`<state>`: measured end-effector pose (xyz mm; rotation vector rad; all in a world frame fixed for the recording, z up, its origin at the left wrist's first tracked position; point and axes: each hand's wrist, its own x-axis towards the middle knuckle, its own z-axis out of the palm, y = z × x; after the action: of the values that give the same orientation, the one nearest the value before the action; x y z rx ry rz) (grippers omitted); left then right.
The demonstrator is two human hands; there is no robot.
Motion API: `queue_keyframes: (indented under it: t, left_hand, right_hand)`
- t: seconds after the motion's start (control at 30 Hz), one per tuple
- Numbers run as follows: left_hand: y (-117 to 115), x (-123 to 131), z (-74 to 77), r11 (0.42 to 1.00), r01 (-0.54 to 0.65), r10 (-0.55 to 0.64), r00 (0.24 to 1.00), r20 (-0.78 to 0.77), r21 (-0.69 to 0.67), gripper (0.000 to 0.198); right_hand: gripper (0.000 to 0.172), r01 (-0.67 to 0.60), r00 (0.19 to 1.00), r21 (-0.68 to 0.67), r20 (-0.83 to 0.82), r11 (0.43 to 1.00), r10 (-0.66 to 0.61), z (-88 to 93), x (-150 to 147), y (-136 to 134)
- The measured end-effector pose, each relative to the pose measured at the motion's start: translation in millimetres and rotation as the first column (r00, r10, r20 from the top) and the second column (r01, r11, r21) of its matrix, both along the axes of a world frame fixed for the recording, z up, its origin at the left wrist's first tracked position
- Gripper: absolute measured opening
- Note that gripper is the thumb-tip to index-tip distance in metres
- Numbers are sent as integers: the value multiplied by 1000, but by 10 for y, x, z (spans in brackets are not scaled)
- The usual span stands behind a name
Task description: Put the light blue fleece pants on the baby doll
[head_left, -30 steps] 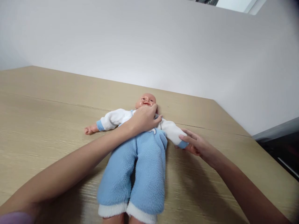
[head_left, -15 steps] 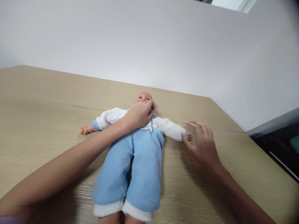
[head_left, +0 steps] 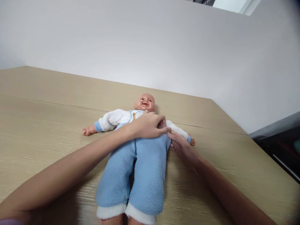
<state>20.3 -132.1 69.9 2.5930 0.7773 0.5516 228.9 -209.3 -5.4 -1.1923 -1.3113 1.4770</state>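
Note:
A baby doll (head_left: pixel 147 175) in a blue and white fleece outfit lies on its back on the wooden table (head_left: pixel 47 125), its head toward the wall and its arms spread. Across its chest rests my left hand (head_left: pixel 152 125), thumb and fingers pinching at the edge of the blue clothing on the doll's right-hand side in view. My right hand (head_left: pixel 179 143) meets it there, its fingers closed on the same edge of the outfit, partly over the white sleeve (head_left: pixel 174 126). The fabric between the fingertips is mostly hidden.
A pale wall (head_left: pixel 117 40) rises behind the far table edge. Beyond the right edge stands a dark object (head_left: pixel 276 143) with a grey top. An opening in the wall shows at the upper right.
My left hand has moved from the doll's face down to its chest side, uncovering the face. My right hand has left the doll's hand and moved left to the side of the outfit.

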Motion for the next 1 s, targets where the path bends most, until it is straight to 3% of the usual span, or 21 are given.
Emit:
queue_keyframes:
  t: [0.1,0.23,0.33,0.4,0.47,0.53,0.6,0.67,0.8,0.87,1.0]
  left_hand:
    - [-7,-6,8,1000,24,-25,992,-126,-7,36]
    - [14,19,-15,1000,-12,9,986,-169,-15,28]
    - [16,40,-55,998,-16,7,991,-136,-60,21]
    - [10,45,-81,996,-8,-2,994,-113,-88,15]
    - [3,47,-103,995,-7,-1,996,-84,-97,12]
    - [2,49,-119,996,-17,12,998,-54,-90,15]
    - [9,53,-126,997,-33,32,999,-15,-71,19]
    - [24,61,-118,999,-29,30,999,33,-35,18]
    - [46,106,-67,998,-1,-2,999,48,61,23]
    - [48,148,-49,995,0,1,1000,-6,102,39]
    - [52,245,-91,989,-28,51,986,-156,147,64]
  right_hand:
    - [39,52,997,75,56,996,-56,3,-12,-17]
    - [34,118,934,310,289,943,-212,34,-75,-152]
    - [29,113,787,474,494,873,-370,73,-39,-269]
    - [24,63,663,611,565,789,-491,86,62,-312]
    - [22,-41,550,726,590,686,-591,78,226,-309]
    - [32,-169,474,761,620,626,-625,49,432,-266]
    - [50,-244,450,725,673,644,-587,15,637,-209]
    - [59,-241,487,649,724,721,-489,-3,797,-166]
    - [49,-64,642,509,680,859,-355,73,887,-172]
    - [50,41,677,518,615,855,-405,166,828,-208]
    - [59,227,679,584,479,779,-556,345,588,-289]
